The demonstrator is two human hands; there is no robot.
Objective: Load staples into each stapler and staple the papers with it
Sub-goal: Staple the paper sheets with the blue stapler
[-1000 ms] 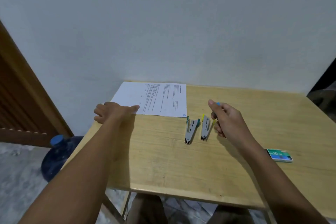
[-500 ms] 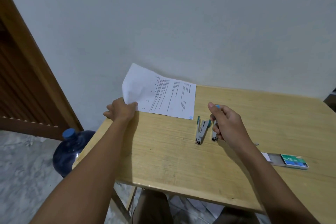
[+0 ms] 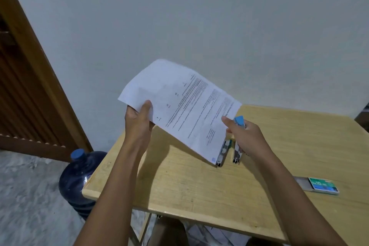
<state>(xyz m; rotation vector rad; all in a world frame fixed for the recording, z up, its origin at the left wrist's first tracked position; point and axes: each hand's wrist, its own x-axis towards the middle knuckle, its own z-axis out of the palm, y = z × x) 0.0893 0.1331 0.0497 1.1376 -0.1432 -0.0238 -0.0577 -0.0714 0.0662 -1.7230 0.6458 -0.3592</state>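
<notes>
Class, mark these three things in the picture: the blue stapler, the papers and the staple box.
blue stapler (image 3: 239, 121): head view, on its blue top end.
papers (image 3: 185, 106): head view, middle of the printed top sheet.
staple box (image 3: 323, 185): head view, on its green label.

Papers (image 3: 179, 106) over table (image 3: 179, 185) left; staplers (image 3: 222, 153) at centre (side by side); staple box (image 3: 322, 185) right.
</notes>
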